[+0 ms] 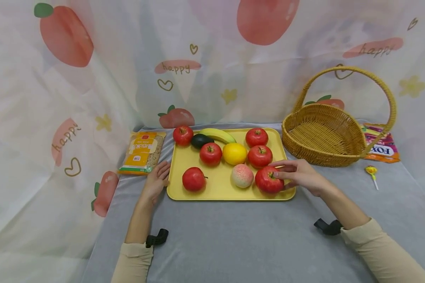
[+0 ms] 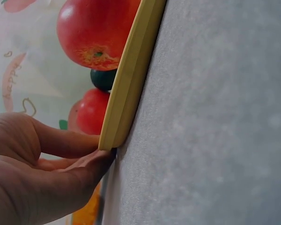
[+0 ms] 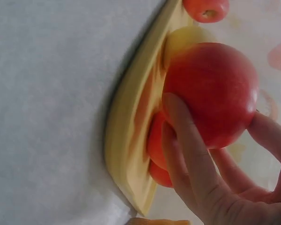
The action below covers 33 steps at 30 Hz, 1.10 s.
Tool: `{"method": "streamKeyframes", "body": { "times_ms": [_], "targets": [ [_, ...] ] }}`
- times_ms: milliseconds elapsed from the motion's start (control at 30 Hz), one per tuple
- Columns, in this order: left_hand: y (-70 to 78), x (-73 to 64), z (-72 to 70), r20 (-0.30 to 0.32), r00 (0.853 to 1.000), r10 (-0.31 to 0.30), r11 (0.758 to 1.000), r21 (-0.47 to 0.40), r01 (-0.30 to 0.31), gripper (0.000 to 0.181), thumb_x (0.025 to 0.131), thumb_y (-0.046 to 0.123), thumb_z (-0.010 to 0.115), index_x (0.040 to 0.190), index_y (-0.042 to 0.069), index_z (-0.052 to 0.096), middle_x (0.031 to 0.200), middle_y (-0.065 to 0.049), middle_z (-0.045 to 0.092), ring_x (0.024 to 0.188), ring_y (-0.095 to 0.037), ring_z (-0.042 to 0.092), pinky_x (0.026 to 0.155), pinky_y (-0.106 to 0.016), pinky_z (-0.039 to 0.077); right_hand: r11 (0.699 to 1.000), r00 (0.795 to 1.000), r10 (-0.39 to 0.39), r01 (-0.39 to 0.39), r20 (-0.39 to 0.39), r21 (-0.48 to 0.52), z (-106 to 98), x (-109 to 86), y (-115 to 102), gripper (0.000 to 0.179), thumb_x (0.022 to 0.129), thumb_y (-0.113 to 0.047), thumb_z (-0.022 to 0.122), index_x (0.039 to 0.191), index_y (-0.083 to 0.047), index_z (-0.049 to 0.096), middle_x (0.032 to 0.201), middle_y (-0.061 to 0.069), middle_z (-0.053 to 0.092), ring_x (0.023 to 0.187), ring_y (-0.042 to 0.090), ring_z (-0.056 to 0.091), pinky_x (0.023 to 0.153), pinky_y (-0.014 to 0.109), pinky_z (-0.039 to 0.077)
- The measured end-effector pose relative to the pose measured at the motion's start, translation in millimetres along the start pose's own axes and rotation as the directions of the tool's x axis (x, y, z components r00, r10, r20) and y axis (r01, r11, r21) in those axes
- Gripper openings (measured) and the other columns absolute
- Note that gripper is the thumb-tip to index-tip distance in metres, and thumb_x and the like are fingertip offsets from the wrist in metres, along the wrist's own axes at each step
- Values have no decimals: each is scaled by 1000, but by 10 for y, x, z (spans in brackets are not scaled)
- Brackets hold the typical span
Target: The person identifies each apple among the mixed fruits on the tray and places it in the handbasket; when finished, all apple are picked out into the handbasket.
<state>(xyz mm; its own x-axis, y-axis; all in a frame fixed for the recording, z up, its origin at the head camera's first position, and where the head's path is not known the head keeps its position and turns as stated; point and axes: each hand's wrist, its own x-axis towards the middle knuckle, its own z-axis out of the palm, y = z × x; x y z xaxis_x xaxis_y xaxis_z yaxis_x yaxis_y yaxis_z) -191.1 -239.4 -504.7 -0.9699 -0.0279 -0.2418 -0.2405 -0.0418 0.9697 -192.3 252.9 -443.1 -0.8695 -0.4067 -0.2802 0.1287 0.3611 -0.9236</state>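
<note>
My right hand (image 1: pixel 302 175) grips a red apple (image 1: pixel 268 180) at the right front corner of the yellow tray (image 1: pixel 216 195); in the right wrist view the apple (image 3: pixel 210 93) looks raised off the tray. With thumb and fingers, my left hand (image 2: pixel 47 164) pinches the tray's left rim (image 2: pixel 124 93). On the tray lie a peach (image 1: pixel 242 175), a lemon (image 1: pixel 234 153), a banana (image 1: pixel 219 135), a dark green avocado (image 1: pixel 201 140) and several more apples, one apple (image 1: pixel 194 179) alone near the left front.
Right of the tray stands a wicker basket (image 1: pixel 322 157) with a tall handle. Beside it lie a purple candy bag (image 1: pixel 380 145) and a yellow lollipop (image 1: pixel 371 171). At left is a bag of grain (image 1: pixel 143 153). A patterned curtain (image 1: pixel 212 86) hangs behind the grey-covered table (image 1: pixel 233 239).
</note>
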Motion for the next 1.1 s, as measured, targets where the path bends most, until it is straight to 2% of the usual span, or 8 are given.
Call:
{"method": "streamKeyframes", "body": {
  "times_ms": [400,667,800,1100],
  "targets": [
    [-2,-20,-26,11,1000,-2,1000,9,2,82,88,-30,41,163,-2,24,165,-22,34,154,-30,33,125,-42,27,1000,999,-28,28,-24,2,-103,-62,-244,55,98,-22,74,144,1,57,135,26,64,105,22,72,84,58,61],
    [18,-24,-15,14,1000,-11,1000,19,10,83,88,-30,41,163,-1,24,166,-21,33,154,-29,33,125,-41,27,1000,999,-18,18,-31,-12,-191,-90,-403,56,99,-23,72,146,1,55,139,26,62,106,18,72,86,58,60],
    [30,-37,-15,14,1000,-7,1000,11,7,83,88,-31,40,163,-2,23,166,-23,32,154,-30,32,125,-42,26,999,999,-32,32,-29,-11,-242,-96,-461,56,100,-22,70,147,3,53,138,22,64,106,13,71,86,58,60],
    [24,-30,-5,15,1000,-5,1000,13,5,82,89,-30,41,163,0,24,166,-21,33,154,-29,32,125,-41,26,998,997,-55,55,-53,8,-443,-120,-613,53,102,-22,67,147,2,54,127,-1,69,108,14,70,83,50,63]
  ]
}}
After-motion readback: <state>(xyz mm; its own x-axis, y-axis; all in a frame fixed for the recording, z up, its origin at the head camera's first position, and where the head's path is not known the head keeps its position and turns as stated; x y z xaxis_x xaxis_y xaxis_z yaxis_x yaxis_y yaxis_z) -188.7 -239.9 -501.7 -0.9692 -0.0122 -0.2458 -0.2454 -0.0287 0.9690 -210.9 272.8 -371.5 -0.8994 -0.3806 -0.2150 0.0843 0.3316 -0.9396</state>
